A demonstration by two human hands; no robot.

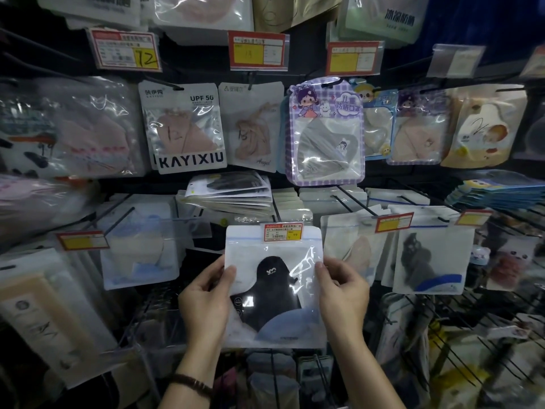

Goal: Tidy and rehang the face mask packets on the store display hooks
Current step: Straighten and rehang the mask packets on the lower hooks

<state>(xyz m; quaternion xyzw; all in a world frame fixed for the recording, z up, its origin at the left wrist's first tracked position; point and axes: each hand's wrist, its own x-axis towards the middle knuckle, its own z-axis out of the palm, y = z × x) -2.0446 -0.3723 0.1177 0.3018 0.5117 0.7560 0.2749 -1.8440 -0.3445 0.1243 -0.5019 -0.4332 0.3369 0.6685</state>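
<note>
Directly below the central price tag, a face mask packet with a black mask inside is held upright and square to the display. Its top edge tucks in just behind the tag. The tag seems to sit at the tip of a hook, so the packet is probably being lined up with that hook. Whether its hanging hole is already threaded on cannot be told, because the tag covers that spot.

Both hands are clamped on the packet. Below and left of the tag, the left hand pinches the left edge, thumb in front and fingers behind. Below and right of it, the right hand does the same on the right edge. Gripping both sides likely keeps the floppy plastic flat and level, so the top can be steered onto the hook without buckling.

Just above the tag, a stack of packets lies flat rather than hanging, and these look like the ones awaiting rehanging. Right of the tag, another dark-mask packet hangs beneath its own label. To the left hangs a pale blue packet. Higher up, above the tag, a purple cartoon packet and a KAYIXIU packet hang neatly face-out, showing the arrangement to match.
</note>
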